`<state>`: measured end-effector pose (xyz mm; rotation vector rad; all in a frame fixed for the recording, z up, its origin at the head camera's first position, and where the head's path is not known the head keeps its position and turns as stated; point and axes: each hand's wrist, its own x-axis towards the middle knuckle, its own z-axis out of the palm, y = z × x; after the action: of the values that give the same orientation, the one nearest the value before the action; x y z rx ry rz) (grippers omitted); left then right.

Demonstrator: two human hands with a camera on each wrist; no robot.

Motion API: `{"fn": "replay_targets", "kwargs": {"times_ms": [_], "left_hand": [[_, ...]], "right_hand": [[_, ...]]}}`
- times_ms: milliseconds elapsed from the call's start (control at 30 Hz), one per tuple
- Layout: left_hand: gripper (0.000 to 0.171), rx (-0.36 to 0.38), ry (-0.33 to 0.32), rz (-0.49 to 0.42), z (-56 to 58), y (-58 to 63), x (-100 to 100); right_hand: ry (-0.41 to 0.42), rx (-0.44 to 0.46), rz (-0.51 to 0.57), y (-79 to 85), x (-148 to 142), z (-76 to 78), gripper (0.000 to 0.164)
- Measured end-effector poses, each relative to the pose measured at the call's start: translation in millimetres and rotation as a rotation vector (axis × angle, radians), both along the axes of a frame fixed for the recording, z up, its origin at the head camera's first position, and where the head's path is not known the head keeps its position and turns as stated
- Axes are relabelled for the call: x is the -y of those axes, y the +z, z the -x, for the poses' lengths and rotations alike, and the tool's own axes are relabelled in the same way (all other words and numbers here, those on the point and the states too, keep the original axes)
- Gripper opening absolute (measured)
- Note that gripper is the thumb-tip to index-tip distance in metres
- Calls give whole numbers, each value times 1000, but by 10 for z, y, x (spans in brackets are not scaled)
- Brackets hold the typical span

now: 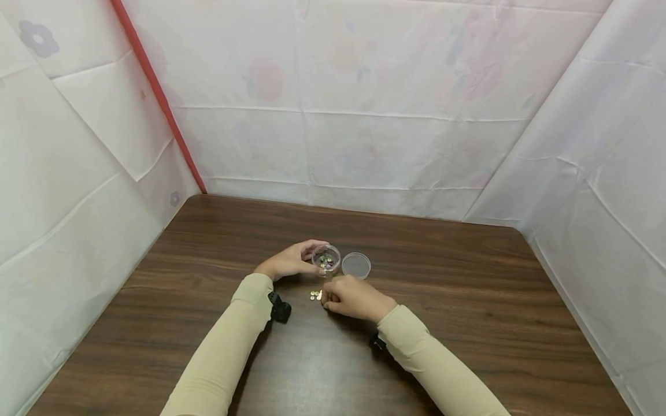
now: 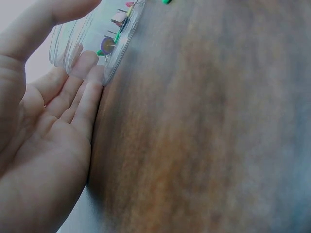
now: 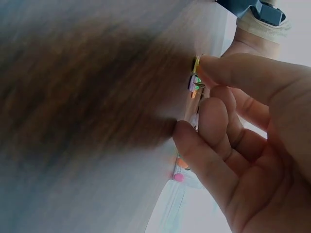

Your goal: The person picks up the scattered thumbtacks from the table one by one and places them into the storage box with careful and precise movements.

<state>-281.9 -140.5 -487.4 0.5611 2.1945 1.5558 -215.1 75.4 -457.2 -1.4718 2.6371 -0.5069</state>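
Observation:
My left hand (image 1: 291, 260) grips a clear round plastic container (image 1: 326, 274), thumb on the near side and fingers behind; the left wrist view shows the container (image 2: 111, 68) standing tilted against the table. Colourful thumbtacks (image 2: 107, 45) lie inside it. My right hand (image 1: 359, 297) reaches down just in front of the container, beside a small group of thumbtacks (image 1: 313, 295) on the table. In the right wrist view its thumb tip meets a yellow thumbtack (image 3: 197, 64), apparently pinched; the opposing fingertip is hidden. Other thumbtacks (image 3: 193, 83) beside it have their points up.
A clear round lid (image 1: 356, 266) lies right of the container. The brown wood-grain table (image 1: 442, 277) extends around both hands. White printed cloth (image 1: 333, 144) hangs behind it and at both sides, with a red strip (image 1: 156, 86) at the left.

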Motion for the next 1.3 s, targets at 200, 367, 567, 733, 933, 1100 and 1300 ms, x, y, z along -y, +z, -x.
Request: {"fn": "replay_targets", "kwargs": {"times_ms": [200, 367, 567, 733, 933, 1100, 1300], "left_hand": [[76, 14, -26, 12, -1, 7, 4], [76, 17, -25, 17, -3, 5, -1], [72, 7, 0, 15, -2, -22, -1], [71, 2, 7, 7, -7, -16, -3], [73, 4, -7, -5, -18, 19, -1], [74, 9, -15, -17, -11, 12, 1], [74, 7, 1, -11, -1, -10, 1]], "right_hand": [[3, -26, 4, -16, -1, -7, 5], [4, -34, 13, -36, -9, -1, 6], [-12, 12, 33, -31, -30, 2, 5], [-33, 69, 48, -8, -46, -2, 5], [-36, 129, 57, -11, -69, 36, 6], [-22, 180, 69, -4, -87, 72, 7], [-7, 231, 124, 9, -110, 98, 7]]}}
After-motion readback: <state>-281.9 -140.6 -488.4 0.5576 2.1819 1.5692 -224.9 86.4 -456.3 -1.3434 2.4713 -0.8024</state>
